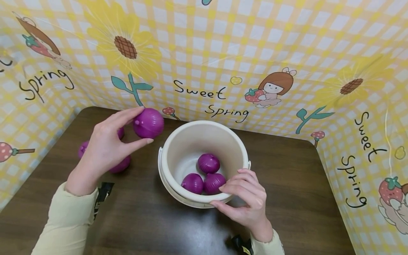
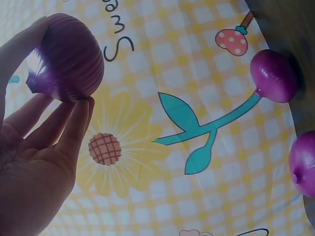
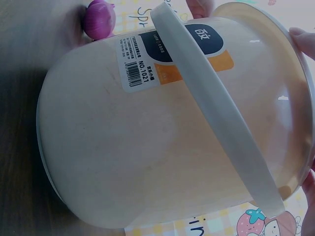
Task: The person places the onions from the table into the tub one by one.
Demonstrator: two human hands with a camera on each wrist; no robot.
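The left hand [image 1: 109,143] pinches a purple onion [image 1: 149,123] sideways, tip toward the palm; the right hand [image 1: 247,198] pinches the mouth-up bucket [image 1: 200,138] by its rim.

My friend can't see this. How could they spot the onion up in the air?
Find the cream bucket on the brown table. To its left in the head view, the left grip holds a purple onion. It's the only one lifted; the others rest in the bucket or on the table.
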